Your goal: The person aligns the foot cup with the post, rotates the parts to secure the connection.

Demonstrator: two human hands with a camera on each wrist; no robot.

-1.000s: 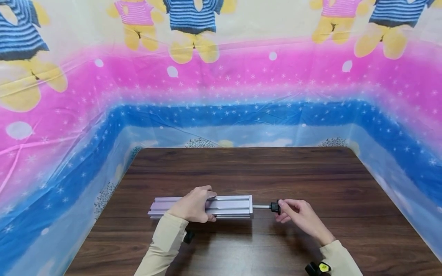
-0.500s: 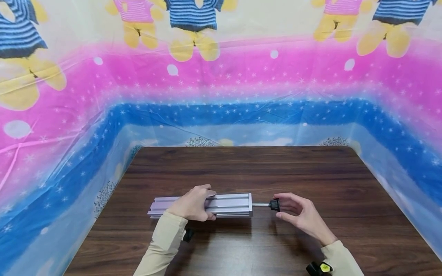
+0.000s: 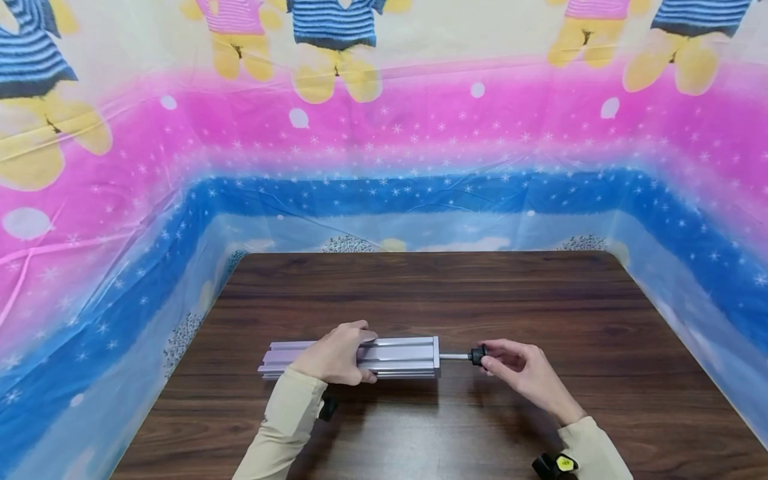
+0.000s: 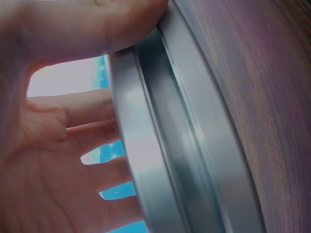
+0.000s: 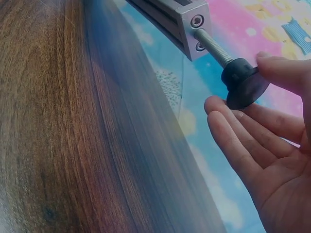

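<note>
A silver aluminium profile (image 3: 402, 357) with slots along its length lies crosswise in the head view. My left hand (image 3: 336, 355) grips it from above, thumb on the near side and fingers over the far side; the left wrist view shows the thumb against the slotted profile (image 4: 189, 126). From the profile's right end sticks out a threaded rod (image 5: 214, 47), tipped with a black levelling foot (image 5: 245, 85). My right hand (image 3: 528, 373) pinches the rim of this foot between thumb and fingers. Two screw heads show on the end plate (image 5: 188, 29).
The dark wood-grain table (image 3: 420, 287) spreads out on all sides of the profile. A printed cloth (image 3: 384, 153) in pink and blue hangs behind and along both sides. Black cameras sit at both wrists, the right one (image 3: 555, 465) with a yellow mark.
Half a second ago my right fingers were spread around the foot; thumb and fingers have come together on it again. My left hand and the profile stay in place.
</note>
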